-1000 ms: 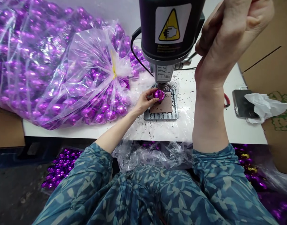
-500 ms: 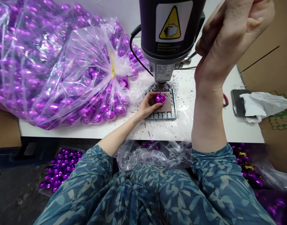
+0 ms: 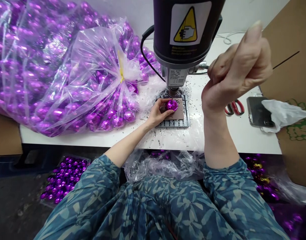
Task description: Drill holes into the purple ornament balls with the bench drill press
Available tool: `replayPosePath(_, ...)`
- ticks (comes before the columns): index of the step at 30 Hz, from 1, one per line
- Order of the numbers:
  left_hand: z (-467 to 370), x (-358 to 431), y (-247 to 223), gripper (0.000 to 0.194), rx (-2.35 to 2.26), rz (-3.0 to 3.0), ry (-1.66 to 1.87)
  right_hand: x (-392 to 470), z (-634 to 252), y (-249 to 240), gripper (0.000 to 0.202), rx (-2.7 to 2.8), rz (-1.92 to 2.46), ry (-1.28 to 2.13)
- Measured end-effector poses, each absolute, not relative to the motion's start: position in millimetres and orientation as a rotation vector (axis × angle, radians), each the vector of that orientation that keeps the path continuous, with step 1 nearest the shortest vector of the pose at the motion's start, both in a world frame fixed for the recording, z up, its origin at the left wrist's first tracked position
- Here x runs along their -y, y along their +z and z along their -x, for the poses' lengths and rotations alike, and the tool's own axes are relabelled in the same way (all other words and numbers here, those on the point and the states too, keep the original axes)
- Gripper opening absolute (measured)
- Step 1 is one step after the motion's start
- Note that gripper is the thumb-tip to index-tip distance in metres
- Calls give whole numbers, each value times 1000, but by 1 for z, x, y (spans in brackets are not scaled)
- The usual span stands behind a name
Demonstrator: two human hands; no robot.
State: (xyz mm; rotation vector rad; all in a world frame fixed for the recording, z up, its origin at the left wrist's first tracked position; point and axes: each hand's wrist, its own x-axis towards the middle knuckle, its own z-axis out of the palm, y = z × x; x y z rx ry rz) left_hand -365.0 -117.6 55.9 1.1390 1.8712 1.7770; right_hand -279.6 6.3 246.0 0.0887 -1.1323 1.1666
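A shiny purple faceted ball rests on a brown board over the slotted metal base of a drill press. My left hand pinches the ball between thumb and fingers from its left side. Right above it hangs the black drill press head with a yellow warning label, its bit at the top of the ball. My right hand is raised to the right of the machine, its fingers curled beside a metal lever; what they wrap round is hidden.
A large clear bag of purple balls covers the table's left side. Red-handled scissors, a black phone and white crumpled paper lie on the right. Below the table edge are a tray of purple balls and plastic film.
My right hand has come down and slightly left, uncovering the scissors. The drill bit now reaches the ball. My left hand still holds the ball in place.
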Motion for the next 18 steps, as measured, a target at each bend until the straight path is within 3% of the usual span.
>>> replayPosePath(7,366,118,51,65,-1867,-1205,1781,-14,289,225,63,1148,18,891)
replayPosePath(18,363,118,53,61,-1849,-1156,1821,-27,295,194,67,1035,-22,927)
